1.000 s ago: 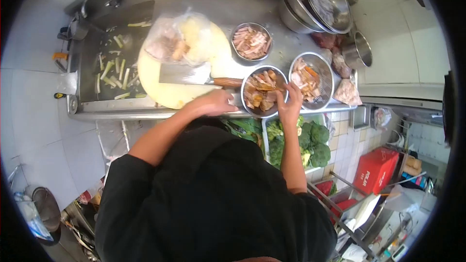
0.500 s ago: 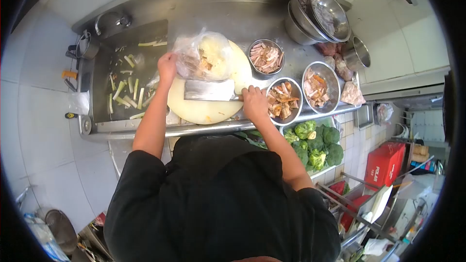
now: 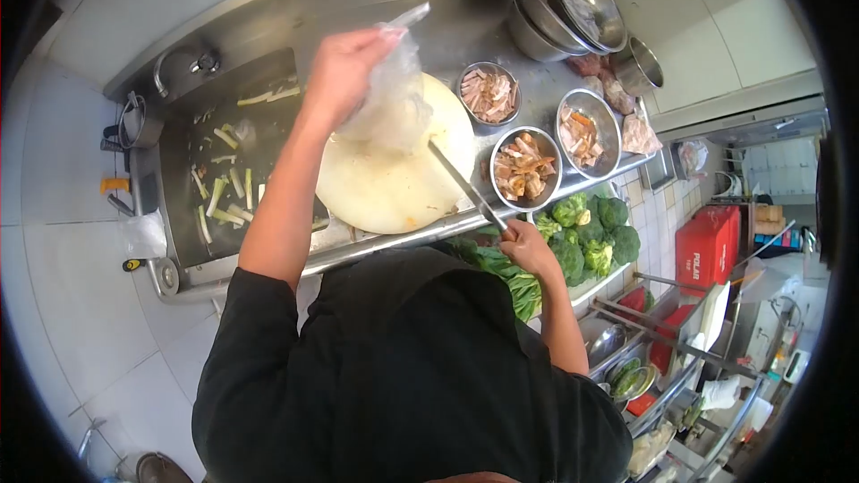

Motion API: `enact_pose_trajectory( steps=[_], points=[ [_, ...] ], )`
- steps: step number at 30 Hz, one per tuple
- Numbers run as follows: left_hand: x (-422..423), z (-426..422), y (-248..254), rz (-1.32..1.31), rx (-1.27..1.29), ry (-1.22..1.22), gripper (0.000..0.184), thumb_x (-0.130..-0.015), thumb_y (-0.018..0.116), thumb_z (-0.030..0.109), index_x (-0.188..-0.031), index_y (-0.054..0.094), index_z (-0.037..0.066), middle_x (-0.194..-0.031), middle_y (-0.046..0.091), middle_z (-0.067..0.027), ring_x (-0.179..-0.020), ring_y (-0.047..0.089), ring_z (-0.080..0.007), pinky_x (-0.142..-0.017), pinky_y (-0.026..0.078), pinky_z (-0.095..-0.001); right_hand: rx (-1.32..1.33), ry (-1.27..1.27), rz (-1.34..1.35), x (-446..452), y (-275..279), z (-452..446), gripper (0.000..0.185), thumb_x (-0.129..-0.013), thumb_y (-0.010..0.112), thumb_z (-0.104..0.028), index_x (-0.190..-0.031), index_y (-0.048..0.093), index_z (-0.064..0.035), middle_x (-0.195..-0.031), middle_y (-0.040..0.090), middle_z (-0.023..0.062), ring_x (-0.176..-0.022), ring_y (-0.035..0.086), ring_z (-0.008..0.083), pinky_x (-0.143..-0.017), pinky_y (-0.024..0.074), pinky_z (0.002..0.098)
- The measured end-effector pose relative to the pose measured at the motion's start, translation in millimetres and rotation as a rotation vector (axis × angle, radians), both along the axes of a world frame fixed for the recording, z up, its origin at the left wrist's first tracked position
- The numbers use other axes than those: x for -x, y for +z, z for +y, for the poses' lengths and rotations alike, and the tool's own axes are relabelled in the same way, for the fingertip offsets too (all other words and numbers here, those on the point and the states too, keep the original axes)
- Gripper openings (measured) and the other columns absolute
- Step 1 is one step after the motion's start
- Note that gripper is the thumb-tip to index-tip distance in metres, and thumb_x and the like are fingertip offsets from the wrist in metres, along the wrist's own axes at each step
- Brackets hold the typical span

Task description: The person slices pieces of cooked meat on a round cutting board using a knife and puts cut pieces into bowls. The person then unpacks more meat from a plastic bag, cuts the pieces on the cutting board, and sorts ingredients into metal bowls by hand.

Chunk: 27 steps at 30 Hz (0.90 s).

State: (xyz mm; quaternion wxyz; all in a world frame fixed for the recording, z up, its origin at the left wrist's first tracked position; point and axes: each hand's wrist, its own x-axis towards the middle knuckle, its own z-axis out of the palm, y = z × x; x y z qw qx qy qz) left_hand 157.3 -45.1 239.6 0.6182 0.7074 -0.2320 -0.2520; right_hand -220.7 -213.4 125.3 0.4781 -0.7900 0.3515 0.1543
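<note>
My left hand [image 3: 344, 64] is closed on the top of a clear plastic bag [image 3: 394, 94], lifting it so that it hangs over the round cutting board [image 3: 389, 192]. What is inside the bag is hard to make out through the cloudy plastic. My right hand [image 3: 531, 249] grips the handle of a cleaver [image 3: 467, 184] near the counter's front edge. The blade is turned nearly edge-on and slants up and left, its tip over the board near the bag.
Left of the board, a sink [image 3: 206, 250] holds cut scallion pieces. To the right stand a bowl of pale meat strips [image 3: 489, 95], a bowl of browned meat chunks [image 3: 526, 166] and another meat bowl [image 3: 587, 134]. Broccoli [image 3: 586, 241] sits below the counter edge; stacked steel bowls [image 3: 573, 13] stand behind.
My left hand has raised the bag off the board, up and to the right. The cleaver, flat over the board before, has swung edge-on as my right hand moved right and toward me.
</note>
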Motion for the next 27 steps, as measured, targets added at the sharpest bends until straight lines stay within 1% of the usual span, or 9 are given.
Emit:
enact_pose_trajectory(
  steps=[4,5,8,12,15,19,22,25,27],
  points=[
    [-20,-45,-83,0.013,0.087,-0.235,0.040,-0.099,0.068,0.019,-0.138,0.067,0.010,-0.107,0.071,-0.0009,-0.090,0.061,-0.0098,-0.081,0.050,-0.0256,-0.148,-0.227,-0.092,4,-7,10,0.010,-0.079,0.063,-0.007,-0.088,0.059,-0.0035,-0.068,0.052,-0.0009,-0.057,0.048,0.0106,-0.052,0.0395,0.0287],
    [-15,-41,-67,-0.050,-0.142,-0.277,0.041,-0.098,0.068,0.014,-0.139,0.066,0.007,-0.116,0.070,-0.0016,-0.096,0.062,-0.0106,-0.088,0.050,-0.0275,-0.130,-0.228,-0.102,1,-10,11,0.016,-0.081,0.066,-0.014,-0.090,0.062,-0.0021,-0.071,0.058,0.0022,-0.058,0.053,0.0124,-0.054,0.0429,0.0305],
    [-17,-43,-83,0.131,0.173,-0.242,0.042,-0.097,0.069,0.010,-0.137,0.066,0.003,-0.124,0.067,-0.0018,-0.097,0.062,-0.0106,-0.088,0.050,-0.0288,-0.299,-0.320,-0.177,-13,-19,19,0.012,-0.083,0.064,-0.009,-0.091,0.060,-0.0015,-0.069,0.057,0.0030,-0.054,0.052,0.0120,-0.049,0.0413,0.0298],
    [-32,-12,-100,0.266,0.328,-0.218,0.069,-0.092,0.075,0.011,-0.155,0.048,0.005,-0.147,0.057,-0.0088,-0.124,0.059,-0.0167,-0.104,0.049,-0.0330,-0.302,-0.333,-0.198,-22,-27,22,0.011,-0.083,0.064,-0.008,-0.091,0.059,-0.0012,-0.068,0.056,0.0032,-0.052,0.051,0.0122,-0.048,0.0408,0.0298],
    [6,43,-125,-0.643,-0.205,-0.223,0.075,-0.090,0.077,0.016,-0.157,0.044,0.010,-0.155,0.051,-0.0184,-0.139,0.052,-0.0298,-0.113,0.043,-0.0362,-0.303,-0.318,-0.201,-24,-36,15,0.012,-0.083,0.064,-0.009,-0.091,0.059,-0.0012,-0.067,0.056,0.0037,-0.052,0.052,0.0132,-0.049,0.0413,0.0304],
    [10,46,-257,-0.913,-0.185,-0.011,0.046,-0.092,0.073,0.017,-0.135,0.064,0.003,-0.134,0.065,-0.0217,-0.122,0.064,-0.0337,-0.102,0.050,-0.0387,-0.309,-0.290,-0.207,-23,-45,11,0.012,-0.084,0.063,-0.009,-0.091,0.058,-0.0003,-0.066,0.056,0.0045,-0.051,0.052,0.0137,-0.048,0.0415,0.0312],
    [22,28,-252,-0.645,-0.121,0.157,0.023,-0.097,0.068,0.018,-0.108,0.069,-0.002,-0.102,0.071,-0.0184,-0.094,0.068,-0.0301,-0.085,0.052,-0.0404,-0.358,-0.281,-0.203,-34,-35,7,0.013,-0.085,0.061,-0.010,-0.091,0.058,0.0001,-0.064,0.055,0.0050,-0.049,0.052,0.0143,-0.047,0.0408,0.0315],
    [40,9,-230,-0.367,-0.081,0.594,0.025,-0.103,0.060,0.021,-0.098,0.065,-0.003,-0.082,0.064,-0.0087,-0.076,0.059,-0.0237,-0.075,0.048,-0.0392,-0.363,-0.263,-0.175,-40,-20,4,0.011,-0.086,0.060,-0.010,-0.091,0.057,-0.0005,-0.061,0.054,0.0051,-0.047,0.050,0.0142,-0.045,0.0395,0.0310],
    [34,3,-204,-0.271,-0.023,0.566,0.024,-0.103,0.061,0.020,-0.099,0.067,-0.003,-0.081,0.064,-0.0101,-0.076,0.058,-0.0220,-0.074,0.048,-0.0359,-0.372,-0.262,-0.172,-41,-19,4,0.011,-0.086,0.060,-0.010,-0.092,0.057,-0.0007,-0.061,0.054,0.0050,-0.047,0.050,0.0140,-0.044,0.0392,0.0308]
  ],
)
